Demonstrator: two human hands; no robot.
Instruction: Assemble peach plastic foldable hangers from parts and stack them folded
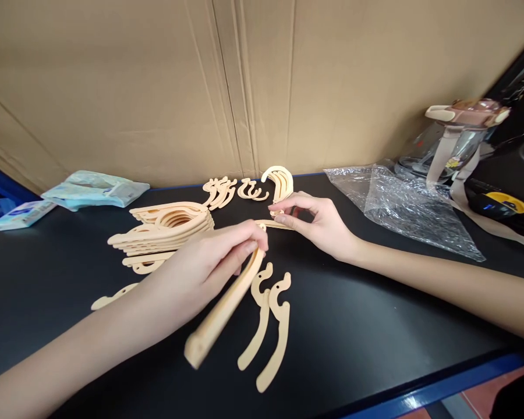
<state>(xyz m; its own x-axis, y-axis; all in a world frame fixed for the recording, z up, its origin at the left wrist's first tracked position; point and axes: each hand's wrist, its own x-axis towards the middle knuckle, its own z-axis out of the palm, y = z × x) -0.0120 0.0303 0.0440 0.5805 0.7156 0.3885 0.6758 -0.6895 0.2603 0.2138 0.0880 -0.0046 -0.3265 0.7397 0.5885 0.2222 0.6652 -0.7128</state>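
Observation:
My left hand (209, 256) is closed around a beige plastic hanger arm (227, 305) that slants down toward me. My right hand (321, 224) pinches a beige hook piece (280, 183) where it meets the arm's upper end, a thin beige bar (273, 224) lying between the two hands. Two loose hanger arms (271, 326) lie on the black tabletop (375, 326) just below my left hand. A stack of assembled beige hangers (166, 230) rests behind my left hand.
Several loose beige hooks (233, 191) lie by the cardboard wall (262, 81). Crumpled clear plastic wrap (402, 209) and a lidded glass jug (456, 139) sit at right, next to a black device (506, 186). Light blue packets (94, 189) lie at far left. The table's blue edge (445, 387) runs near me.

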